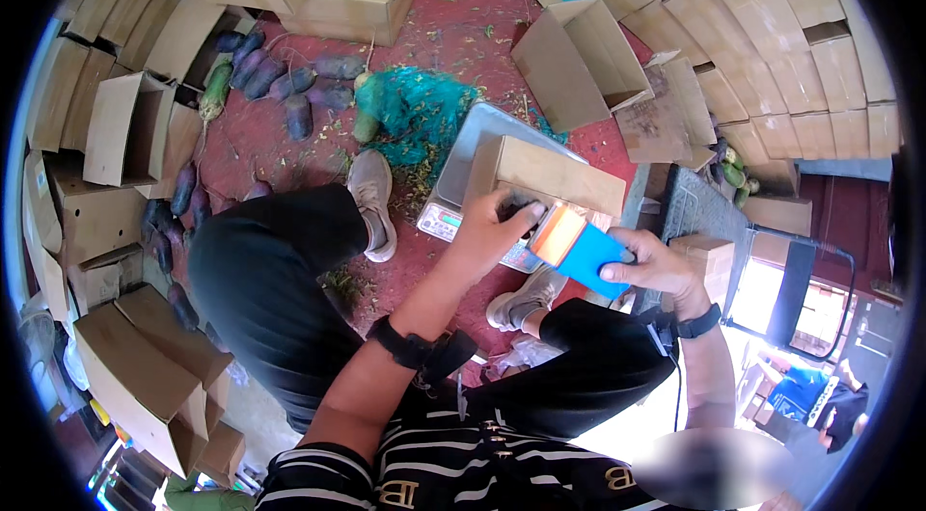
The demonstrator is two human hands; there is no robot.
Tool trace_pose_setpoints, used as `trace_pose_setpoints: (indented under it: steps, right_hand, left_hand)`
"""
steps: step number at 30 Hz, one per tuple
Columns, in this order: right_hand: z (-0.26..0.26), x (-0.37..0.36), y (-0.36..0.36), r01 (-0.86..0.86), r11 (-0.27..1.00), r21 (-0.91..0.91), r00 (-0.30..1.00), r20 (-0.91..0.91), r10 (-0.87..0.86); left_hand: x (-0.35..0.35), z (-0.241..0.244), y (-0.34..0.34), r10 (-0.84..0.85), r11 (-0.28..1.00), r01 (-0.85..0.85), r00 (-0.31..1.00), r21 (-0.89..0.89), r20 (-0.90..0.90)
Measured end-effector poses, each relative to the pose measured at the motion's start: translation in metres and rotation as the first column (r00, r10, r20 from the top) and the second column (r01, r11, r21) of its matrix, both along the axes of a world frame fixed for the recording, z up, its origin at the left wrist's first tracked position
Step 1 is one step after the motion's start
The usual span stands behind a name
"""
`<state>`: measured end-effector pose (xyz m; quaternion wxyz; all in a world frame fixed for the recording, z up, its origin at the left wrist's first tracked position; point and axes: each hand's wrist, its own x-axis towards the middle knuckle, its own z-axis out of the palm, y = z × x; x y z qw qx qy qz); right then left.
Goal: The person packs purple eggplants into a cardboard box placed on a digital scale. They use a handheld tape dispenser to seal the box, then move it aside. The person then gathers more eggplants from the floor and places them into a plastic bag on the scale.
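Observation:
My right hand (647, 261) grips a flat blue-and-orange packet (589, 258) by its blue end. At the packet's orange end is my left hand (499, 222), its thumb near the edge and its fingers curled. A dark patch hides the fingertips, so I cannot tell whether they hold anything. Just beyond my hands, an open cardboard box (553, 175) rests on the metal platform of a digital scale (463, 149). The scale's display panel (443, 220) is partly behind my left forearm.
Long purple root vegetables (293, 83) lie on the red floor (463, 12) at the left. Teal netting (434, 106) lies behind the scale. An open carton (579, 63) stands far right, near stacked cartons (767, 26). Another person (843, 402) is at the lower right.

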<state>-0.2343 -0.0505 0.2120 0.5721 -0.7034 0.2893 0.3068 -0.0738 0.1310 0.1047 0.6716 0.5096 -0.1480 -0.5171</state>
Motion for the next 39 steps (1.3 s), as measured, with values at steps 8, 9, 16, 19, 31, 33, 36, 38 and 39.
trace_pose_setpoints:
  steps: [8, 9, 16, 19, 31, 33, 36, 38, 39]
  right_hand:
    - [-0.007, 0.028, 0.025, -0.068, 0.997, -0.027, 0.994, 0.081, 0.07]
    - [-0.011, 0.03, 0.024, -0.088, 0.995, -0.045, 0.992, 0.091, 0.092]
    - [-0.002, 0.061, 0.02, -0.086, 0.989, -0.118, 0.995, 0.048, 0.092]
    - [0.01, 0.055, -0.001, -0.098, 0.971, -0.218, 0.993, 0.048, 0.111]
    - [-0.051, 0.083, -0.006, -0.149, 0.9, -0.409, 0.988, -0.107, 0.115]
    - [-0.056, 0.09, -0.008, -0.189, 0.888, -0.418, 0.98, -0.142, 0.142]
    - [-0.064, 0.099, -0.009, -0.259, 0.861, -0.437, 0.961, -0.201, 0.188]
    - [-0.067, 0.103, -0.009, -0.297, 0.846, -0.444, 0.949, -0.233, 0.211]
    - [-0.069, 0.102, -0.009, -0.292, 0.848, -0.443, 0.95, -0.241, 0.201]
  left_hand:
    - [-0.01, -0.027, 0.022, 0.136, 0.989, -0.126, 0.98, 0.073, -0.144]
    - [-0.01, -0.03, 0.022, 0.173, 0.983, -0.163, 0.978, 0.085, -0.118]
    - [0.022, -0.032, 0.03, 0.321, 0.938, -0.329, 0.943, 0.111, 0.085]
    - [0.069, -0.045, 0.045, 0.545, 0.814, -0.572, 0.813, 0.102, 0.205]
    - [0.084, -0.164, 0.043, 0.523, 0.764, -0.617, 0.763, 0.188, 0.38]
    - [0.084, -0.181, 0.039, 0.552, 0.75, -0.64, 0.744, 0.165, 0.378]
    - [0.086, -0.202, 0.039, 0.518, 0.761, -0.624, 0.748, 0.174, 0.415]
    - [0.079, -0.212, 0.036, 0.497, 0.77, -0.606, 0.766, 0.201, 0.409]
    - [0.075, -0.219, 0.032, 0.487, 0.774, -0.597, 0.775, 0.211, 0.404]
